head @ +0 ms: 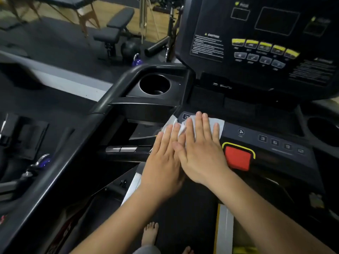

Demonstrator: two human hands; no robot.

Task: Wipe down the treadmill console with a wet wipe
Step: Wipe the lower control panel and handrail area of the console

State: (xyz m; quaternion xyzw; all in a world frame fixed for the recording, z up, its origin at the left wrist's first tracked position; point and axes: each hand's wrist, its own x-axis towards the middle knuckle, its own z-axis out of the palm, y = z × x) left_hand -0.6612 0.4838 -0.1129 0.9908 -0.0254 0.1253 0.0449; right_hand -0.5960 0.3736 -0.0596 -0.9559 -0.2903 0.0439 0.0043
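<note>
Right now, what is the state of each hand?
Left hand: open, flat, pressing the wet wipe on the console.
Right hand: open, flat on the same wipe.

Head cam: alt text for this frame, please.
Both hands, left hand and right hand, press flat on a white wet wipe on the treadmill console, left of the red stop button. An empty cup holder sits behind.

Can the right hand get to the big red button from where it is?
Probably yes. The right hand lies flat on the wet wipe, and the red button sits right beside it on the console, with nothing between them.
</note>
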